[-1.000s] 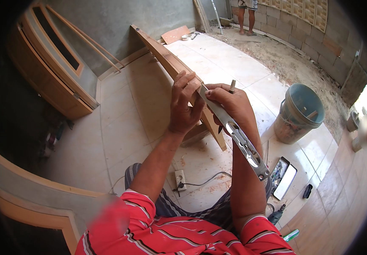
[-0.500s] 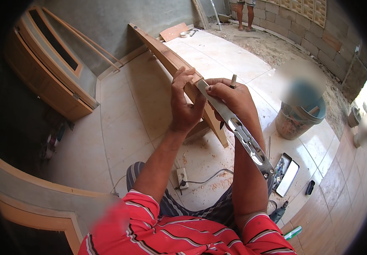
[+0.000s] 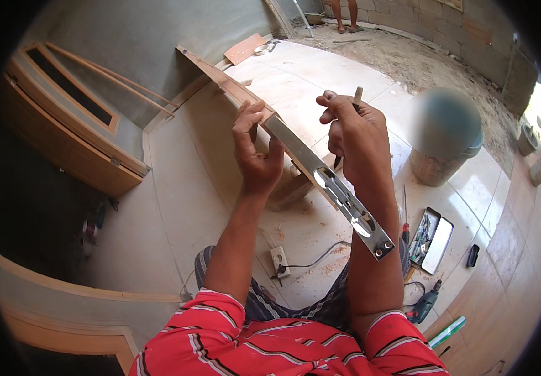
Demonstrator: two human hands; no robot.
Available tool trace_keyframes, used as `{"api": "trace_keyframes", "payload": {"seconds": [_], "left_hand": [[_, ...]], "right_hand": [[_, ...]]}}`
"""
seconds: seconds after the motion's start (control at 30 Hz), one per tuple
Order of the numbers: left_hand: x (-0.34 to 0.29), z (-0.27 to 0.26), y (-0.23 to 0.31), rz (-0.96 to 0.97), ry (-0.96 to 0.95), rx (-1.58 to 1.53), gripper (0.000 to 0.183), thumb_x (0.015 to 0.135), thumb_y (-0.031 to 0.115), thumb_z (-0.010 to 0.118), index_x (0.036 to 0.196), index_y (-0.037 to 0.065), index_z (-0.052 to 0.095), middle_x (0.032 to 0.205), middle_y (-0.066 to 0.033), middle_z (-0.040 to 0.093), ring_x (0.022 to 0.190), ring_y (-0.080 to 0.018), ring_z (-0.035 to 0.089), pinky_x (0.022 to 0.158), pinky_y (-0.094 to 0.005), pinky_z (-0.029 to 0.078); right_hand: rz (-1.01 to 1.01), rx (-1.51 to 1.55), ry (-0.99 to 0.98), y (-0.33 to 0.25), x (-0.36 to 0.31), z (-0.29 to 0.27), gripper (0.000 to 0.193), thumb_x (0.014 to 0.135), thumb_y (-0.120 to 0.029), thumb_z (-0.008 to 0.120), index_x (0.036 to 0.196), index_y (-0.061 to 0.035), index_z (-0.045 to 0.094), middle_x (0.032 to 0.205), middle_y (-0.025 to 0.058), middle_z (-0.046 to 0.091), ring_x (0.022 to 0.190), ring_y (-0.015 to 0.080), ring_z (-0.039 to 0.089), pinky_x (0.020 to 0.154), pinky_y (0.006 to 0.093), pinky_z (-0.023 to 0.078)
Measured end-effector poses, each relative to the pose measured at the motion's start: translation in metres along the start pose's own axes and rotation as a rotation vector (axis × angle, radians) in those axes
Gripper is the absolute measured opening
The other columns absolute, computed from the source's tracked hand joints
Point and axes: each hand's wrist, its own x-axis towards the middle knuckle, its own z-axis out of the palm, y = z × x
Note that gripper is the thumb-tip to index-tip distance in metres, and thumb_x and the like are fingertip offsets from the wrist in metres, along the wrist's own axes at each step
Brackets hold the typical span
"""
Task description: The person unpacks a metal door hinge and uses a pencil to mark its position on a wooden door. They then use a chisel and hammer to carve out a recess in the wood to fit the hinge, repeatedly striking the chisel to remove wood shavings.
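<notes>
The left hand (image 3: 255, 150) is at the edge of a long wooden board (image 3: 223, 81). Its fingers are curved and set apart from the thumb, with the fingertips on the board; whether they grip firmly cannot be told. The right hand (image 3: 364, 141) is raised to the right of the board, fingers bent, pinching a pencil (image 3: 358, 95) (dark tip downward).

The metal bolt plate (image 3: 299, 150) lies in line with the near part of the board. Its upper end is beside the left hand; its lower end, with 2 round holes or screw heads, passes in front of the right forearm. The plate has 2 rounded recesses. The right hand is apart from the plate.

The board slants from the far wall toward the person. A wooden block (image 3: 292, 191) is below it, near the left hand. Wood shavings (image 3: 320, 269) lie on the tiled floor (image 3: 176, 188).

A power socket (image 3: 280, 258) with a plug inserted lies in front of the person. To the right are a screwdriver (image 3: 405, 233), an open tool case (image 3: 436, 244) and a drill (image 3: 424, 305). A bucket (image 3: 436, 169) (upper part blurred) stands beyond the case.
</notes>
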Motion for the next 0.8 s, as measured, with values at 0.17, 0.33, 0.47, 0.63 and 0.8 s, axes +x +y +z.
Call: {"api": "trace_keyframes", "payload": {"seconds": [0.17,0.33,0.47,0.63,0.8], "left_hand": [[-0.003,-0.013,0.005,-0.034,-0.016,0.024,0.044,0.102,0.016,0.069,0.134,0.003,0.042,0.146,-0.0181,0.049,0.15,-0.0337,0.038,0.119,-0.0464,0.046],[0.002,-0.005,0.006,0.005,-0.042,0.03,0.041,0.101,0.011,0.069,0.132,0.004,0.043,0.146,-0.0177,0.05,0.15,-0.0329,0.039,0.121,-0.046,0.041],[0.002,-0.002,0.008,0.011,-0.033,0.046,0.042,0.1,0.008,0.07,0.132,0.004,0.043,0.147,-0.0174,0.051,0.148,-0.0321,0.041,0.123,-0.0464,0.037],[-0.001,-0.006,0.004,-0.01,-0.025,0.007,0.043,0.099,0.005,0.071,0.132,0.006,0.044,0.147,-0.017,0.052,0.147,-0.0311,0.043,0.123,-0.0462,0.037],[-0.001,-0.005,0.002,0.002,-0.026,0.012,0.046,0.097,0.005,0.074,0.133,0.007,0.044,0.147,-0.0167,0.052,0.147,-0.0303,0.044,0.124,-0.0461,0.037]], "right_hand": [[-0.245,0.296,0.211,0.029,-0.004,0.004,0.05,0.106,-0.034,0.05,0.104,0.0125,0.068,0.092,0.0164,0.068,0.086,0.0202,0.063,0.068,0.0301,0.052],[-0.187,0.562,0.087,0.058,-0.021,-0.009,0.072,0.107,-0.059,0.047,0.108,0.0099,0.066,0.077,0.0142,0.065,0.057,0.0196,0.065,0.054,0.0314,0.058],[-0.209,0.784,0.031,0.071,-0.014,0.003,0.046,0.103,-0.033,0.068,0.115,0.0113,0.066,0.085,0.0156,0.071,0.075,0.0257,0.077,0.067,0.0367,0.066],[-0.074,0.763,0.017,0.078,-0.016,0.015,0.025,0.097,-0.009,0.074,0.112,0.0097,0.067,0.096,0.021,0.075,0.086,0.0267,0.078,0.08,0.0367,0.067],[-0.069,0.894,0.02,0.083,-0.014,0.027,0.016,0.098,-0.001,0.067,0.11,0.0097,0.067,0.097,0.0218,0.075,0.088,0.0273,0.078,0.084,0.0366,0.067]]}}
